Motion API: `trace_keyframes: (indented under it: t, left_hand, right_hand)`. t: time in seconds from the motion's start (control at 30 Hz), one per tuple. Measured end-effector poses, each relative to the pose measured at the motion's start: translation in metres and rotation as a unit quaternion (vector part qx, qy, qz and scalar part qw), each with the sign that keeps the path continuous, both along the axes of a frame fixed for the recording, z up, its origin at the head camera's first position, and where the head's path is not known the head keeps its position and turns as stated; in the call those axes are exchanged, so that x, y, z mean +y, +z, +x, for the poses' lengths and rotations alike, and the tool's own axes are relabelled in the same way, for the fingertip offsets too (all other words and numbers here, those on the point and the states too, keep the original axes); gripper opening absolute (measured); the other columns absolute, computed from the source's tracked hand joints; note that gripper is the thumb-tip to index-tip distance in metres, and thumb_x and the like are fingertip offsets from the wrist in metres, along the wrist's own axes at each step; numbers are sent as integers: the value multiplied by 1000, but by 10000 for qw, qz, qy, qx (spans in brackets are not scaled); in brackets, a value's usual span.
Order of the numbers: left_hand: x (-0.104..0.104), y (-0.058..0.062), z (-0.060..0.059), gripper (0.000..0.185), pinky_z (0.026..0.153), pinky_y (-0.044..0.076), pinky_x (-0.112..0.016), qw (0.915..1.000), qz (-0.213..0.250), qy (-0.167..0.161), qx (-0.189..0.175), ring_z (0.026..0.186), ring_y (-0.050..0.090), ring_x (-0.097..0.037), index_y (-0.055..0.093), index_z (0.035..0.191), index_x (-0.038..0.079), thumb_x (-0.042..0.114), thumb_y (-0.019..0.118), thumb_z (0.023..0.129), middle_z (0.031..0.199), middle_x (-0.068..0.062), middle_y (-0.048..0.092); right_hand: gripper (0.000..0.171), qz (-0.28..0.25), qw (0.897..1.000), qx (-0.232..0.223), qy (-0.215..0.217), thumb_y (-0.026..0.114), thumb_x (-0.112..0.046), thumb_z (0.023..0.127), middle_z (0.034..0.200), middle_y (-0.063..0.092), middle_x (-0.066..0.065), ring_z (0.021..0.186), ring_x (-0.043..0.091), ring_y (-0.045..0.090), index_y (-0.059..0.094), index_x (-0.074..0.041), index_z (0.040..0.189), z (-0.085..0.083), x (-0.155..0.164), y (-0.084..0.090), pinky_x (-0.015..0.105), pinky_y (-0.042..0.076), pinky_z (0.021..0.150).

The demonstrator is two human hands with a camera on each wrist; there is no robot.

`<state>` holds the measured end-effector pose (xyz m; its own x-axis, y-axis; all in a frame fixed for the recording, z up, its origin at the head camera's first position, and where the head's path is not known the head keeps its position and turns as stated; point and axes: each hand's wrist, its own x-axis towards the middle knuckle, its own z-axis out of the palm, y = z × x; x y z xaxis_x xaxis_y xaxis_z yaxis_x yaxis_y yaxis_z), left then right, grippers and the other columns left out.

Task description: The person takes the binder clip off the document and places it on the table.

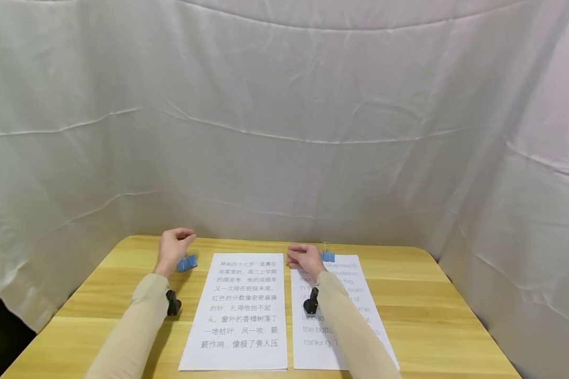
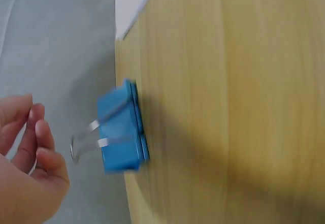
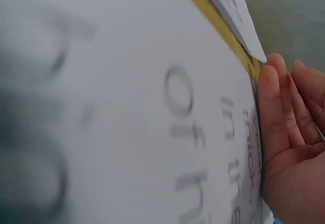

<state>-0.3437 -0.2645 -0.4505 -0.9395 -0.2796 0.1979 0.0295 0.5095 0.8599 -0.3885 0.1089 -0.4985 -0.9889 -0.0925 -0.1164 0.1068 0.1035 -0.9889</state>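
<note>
At the back left of the table, my left hand (image 1: pixel 173 248) hovers with its fingers loosely bent and nothing between them. Just below it a blue binder clip (image 1: pixel 187 262) rests on the wood; in the left wrist view that clip's wire handles point toward the fingers but stay apart from them. My right hand (image 1: pixel 305 258) is over the top left corner of the right-hand stack of printed English pages (image 1: pixel 315 358), fingers fairly straight and holding nothing. Another blue binder clip (image 1: pixel 328 257) sits at that stack's top edge, beside the right hand.
A stack of printed Chinese pages (image 1: pixel 242 310) lies left of the English one, with a narrow gap between them. Beneath everything is a wooden table (image 1: pixel 436 316) with rounded back corners. A pale grey curtain (image 1: pixel 284 173) hangs behind it and along the sides.
</note>
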Motion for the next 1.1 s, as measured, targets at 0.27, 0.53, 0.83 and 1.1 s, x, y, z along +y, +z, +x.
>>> trace_keyframes:
  t: [0.27, 0.53, 0.83, 1.1]
  left_hand:
    - [36, -3, -7, 21, 70, 45, -28, 9998, -18, 155, -101, 88, 60, -24, 73, 106, 4, 19, 66, 94, 104, -15, 70]
    - [73, -4, -11, 19, 81, 51, -37, 9993, -23, 6, -377, 95, 64, -28, 72, 106, 4, 16, 66, 92, 107, -16, 71]
    - [110, -3, -15, 19, 82, 52, -38, 9977, -129, -308, -597, 93, 64, -26, 73, 104, 5, 16, 68, 90, 105, -14, 71]
    - [137, -5, -24, 16, 77, 53, -34, 9969, 90, -462, -630, 86, 65, -22, 74, 101, 6, 14, 69, 89, 100, -11, 72]
  right_hand:
    - [30, 272, 9990, 39, 363, 69, -10, 91, 104, 72, 18, 78, 16, 71, 66, 3, 118, 7, 13, 4, 29, 60, 69]
    - [31, 569, 9958, 295, 647, 68, -12, 92, 105, 72, 19, 82, 19, 71, 66, 3, 119, 7, 26, 5, 32, 60, 72]
    - [31, 929, 9921, 506, 671, 72, -13, 89, 107, 72, 14, 83, 18, 68, 68, -2, 119, 10, 47, 5, 31, 59, 72]
    - [33, 833, 9936, 478, 589, 71, -10, 90, 113, 71, 16, 82, 16, 68, 67, 0, 121, 10, 67, 8, 30, 58, 73]
